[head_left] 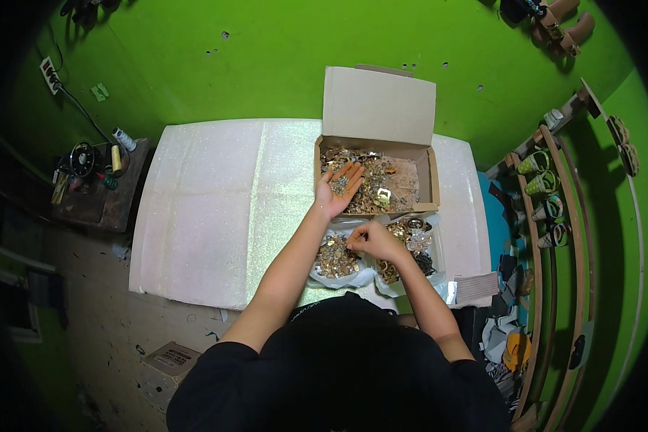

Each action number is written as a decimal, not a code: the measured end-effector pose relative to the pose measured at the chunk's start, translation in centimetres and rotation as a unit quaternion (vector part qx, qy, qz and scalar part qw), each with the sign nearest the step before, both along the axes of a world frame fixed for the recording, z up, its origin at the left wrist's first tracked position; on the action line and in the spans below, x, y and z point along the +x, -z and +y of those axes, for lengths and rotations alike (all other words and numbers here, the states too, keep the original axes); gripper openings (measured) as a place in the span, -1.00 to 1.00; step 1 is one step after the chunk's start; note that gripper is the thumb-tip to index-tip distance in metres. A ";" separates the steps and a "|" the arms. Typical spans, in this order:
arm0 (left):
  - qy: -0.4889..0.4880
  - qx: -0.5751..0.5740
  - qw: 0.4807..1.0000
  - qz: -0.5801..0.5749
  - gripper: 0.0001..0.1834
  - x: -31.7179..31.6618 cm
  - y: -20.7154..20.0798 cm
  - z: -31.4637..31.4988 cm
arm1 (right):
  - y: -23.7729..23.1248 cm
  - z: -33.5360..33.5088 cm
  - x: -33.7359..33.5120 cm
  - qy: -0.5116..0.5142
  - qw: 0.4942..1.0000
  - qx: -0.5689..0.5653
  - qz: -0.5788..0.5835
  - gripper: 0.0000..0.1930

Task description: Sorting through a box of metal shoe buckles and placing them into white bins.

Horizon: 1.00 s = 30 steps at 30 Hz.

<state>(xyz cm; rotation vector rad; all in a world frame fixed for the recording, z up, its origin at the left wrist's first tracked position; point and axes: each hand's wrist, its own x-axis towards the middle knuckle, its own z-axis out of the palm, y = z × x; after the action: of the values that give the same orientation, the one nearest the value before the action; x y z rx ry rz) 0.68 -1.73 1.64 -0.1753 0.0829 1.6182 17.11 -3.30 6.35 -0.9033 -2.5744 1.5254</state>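
My left hand is palm up over the front left part of an open cardboard box, its fingers extended. A small heap of shiny pieces rests in that palm. Inside the box lie many small gold and silver metal fittings and a larger gold buckle. Nearer to me, my right hand is closed in a pinch at the right side of a plastic bag of small gold fittings; what its fingertips hold is too small to tell. Beside it, another white plastic bag contains gold, dark and clear pieces.
A pale glittery sheet covers the table. A grey ribbed piece lies at its front right corner. A small side table with thread spools stands left. Shoes hang on a wooden rack at right, near scraps. A carton sits on the floor.
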 end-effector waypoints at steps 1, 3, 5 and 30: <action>0.003 0.003 1.000 -0.002 -0.51 0.0 0.0 0.0 | -0.1 -0.1 -0.1 0.001 1.000 0.025 -0.005 -0.88; 0.005 0.007 1.000 -0.004 -0.53 0.0 0.2 -0.1 | 0.7 0.0 -0.1 -0.002 1.000 0.019 -0.001 -0.89; 0.014 0.021 1.000 -0.003 -0.58 -0.1 0.4 0.0 | 1.2 0.4 -0.1 -0.005 1.000 0.014 0.004 -0.89; 0.054 -0.075 0.984 0.150 -0.67 -0.4 2.2 0.4 | -2.0 6.4 -8.5 -0.009 0.941 0.332 -0.059 -0.64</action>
<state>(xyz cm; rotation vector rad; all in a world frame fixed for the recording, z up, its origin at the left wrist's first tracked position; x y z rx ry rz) 0.33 -1.38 -0.59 -0.0402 0.4386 1.5199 8.65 3.10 8.37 -0.8836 -2.8634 0.5149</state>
